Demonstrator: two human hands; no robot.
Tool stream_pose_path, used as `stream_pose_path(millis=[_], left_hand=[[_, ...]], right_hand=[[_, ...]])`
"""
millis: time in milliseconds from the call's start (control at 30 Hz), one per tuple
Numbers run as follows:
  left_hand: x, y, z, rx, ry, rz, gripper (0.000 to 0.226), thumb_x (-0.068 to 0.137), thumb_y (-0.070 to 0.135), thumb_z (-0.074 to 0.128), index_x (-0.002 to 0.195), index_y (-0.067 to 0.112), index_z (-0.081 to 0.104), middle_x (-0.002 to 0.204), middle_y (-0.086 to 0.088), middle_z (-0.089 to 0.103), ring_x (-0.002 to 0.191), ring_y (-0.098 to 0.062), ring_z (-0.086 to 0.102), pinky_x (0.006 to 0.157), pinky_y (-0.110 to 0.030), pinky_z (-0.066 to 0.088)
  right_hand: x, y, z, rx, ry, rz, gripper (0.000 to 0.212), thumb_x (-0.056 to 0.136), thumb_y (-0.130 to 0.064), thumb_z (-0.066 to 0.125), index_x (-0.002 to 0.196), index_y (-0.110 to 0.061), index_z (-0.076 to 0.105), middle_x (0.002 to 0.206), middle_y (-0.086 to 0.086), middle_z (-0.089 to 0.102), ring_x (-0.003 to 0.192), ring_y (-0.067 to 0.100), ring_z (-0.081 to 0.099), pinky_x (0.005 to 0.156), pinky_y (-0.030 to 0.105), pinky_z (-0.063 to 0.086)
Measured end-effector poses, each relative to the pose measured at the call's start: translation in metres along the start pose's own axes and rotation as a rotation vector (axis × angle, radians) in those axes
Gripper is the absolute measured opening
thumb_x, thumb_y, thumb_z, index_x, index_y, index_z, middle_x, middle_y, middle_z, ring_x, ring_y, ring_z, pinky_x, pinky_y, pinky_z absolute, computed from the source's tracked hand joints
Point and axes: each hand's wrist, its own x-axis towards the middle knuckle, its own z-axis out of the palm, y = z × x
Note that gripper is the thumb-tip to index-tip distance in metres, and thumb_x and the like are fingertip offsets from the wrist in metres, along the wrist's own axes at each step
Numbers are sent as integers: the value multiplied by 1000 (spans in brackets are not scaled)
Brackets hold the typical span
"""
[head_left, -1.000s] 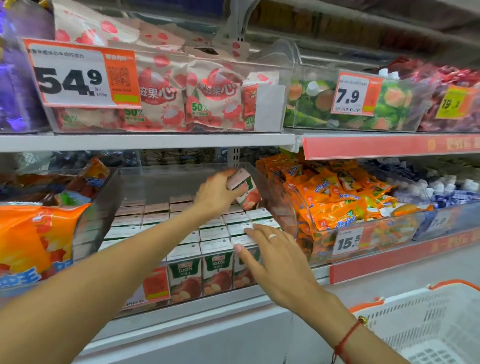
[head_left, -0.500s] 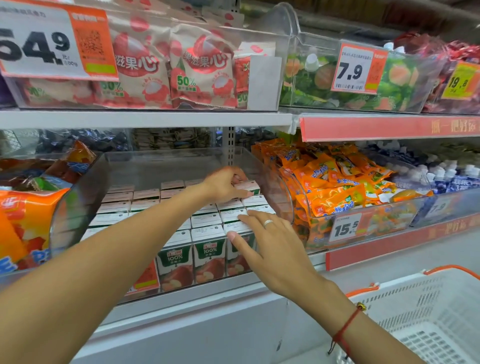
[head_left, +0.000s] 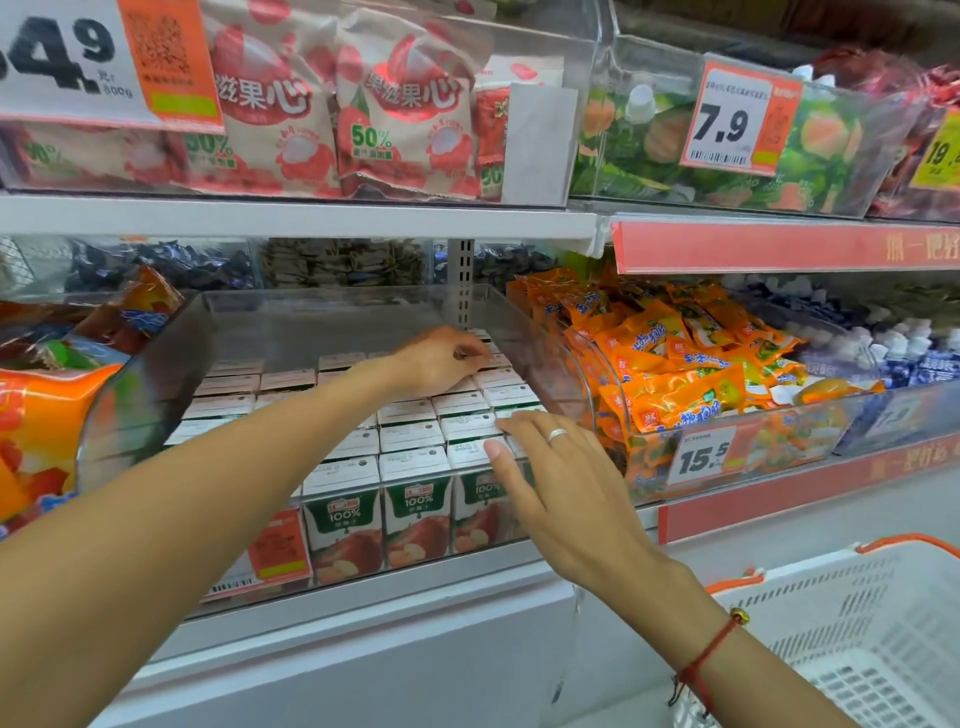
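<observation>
Lowered from mid-air a second ago to row level at the back right of the clear bin (head_left: 540, 338), with the carton (head_left: 497, 360) now seated among the other juice cartons (head_left: 410, 441) and the left grip (head_left: 441, 358) curled down over its top, fingertips pinching it. Shifted hardly at all with the right grip (head_left: 561, 483), lying open and flat, straight fingers pressing on the front-right cartons. Judged nearly done for this piece: placed in its row, only letting go and drawing back left, with bare bin floor behind the rows suggesting room for more.
</observation>
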Motion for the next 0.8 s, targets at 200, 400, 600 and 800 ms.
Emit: stream_pose_path(millis=[200, 400, 600, 800], left_hand=[[21, 5, -15, 286, -140, -49, 35, 97, 37, 55, 127, 19, 60, 130, -2, 59, 113, -23, 57, 96, -33, 47], [30, 8, -23, 360, -197, -29, 44, 91, 42, 63, 124, 13, 64, 122, -3, 64, 107, -24, 60, 95, -36, 50], [30, 7, -19, 407, -238, -40, 48, 97, 44, 51, 132, 11, 57, 130, -5, 60, 113, -26, 57, 93, -31, 48], [24, 10, -13, 307, -100, -47, 44, 100, 40, 46, 131, 10, 51, 123, -9, 59, 101, -23, 58, 84, -30, 48]], right_hand=[[1, 2, 2, 9, -4, 9, 47, 101, -48, 26, 134, -25, 51, 136, -7, 52, 128, 11, 40, 107, 28, 28], [2, 3, 5, 5, 12, 9, 49, 101, -49, 26, 137, -24, 49, 137, -7, 51, 129, 11, 38, 107, 27, 26], [2, 2, 6, -3, 28, 0, 59, 96, -53, 16, 134, -25, 50, 133, -9, 52, 125, 10, 41, 104, 27, 28], [1, 1, 6, -22, 51, -26, 69, 92, -56, 5, 132, -25, 51, 128, -9, 54, 121, 11, 44, 102, 27, 31]])
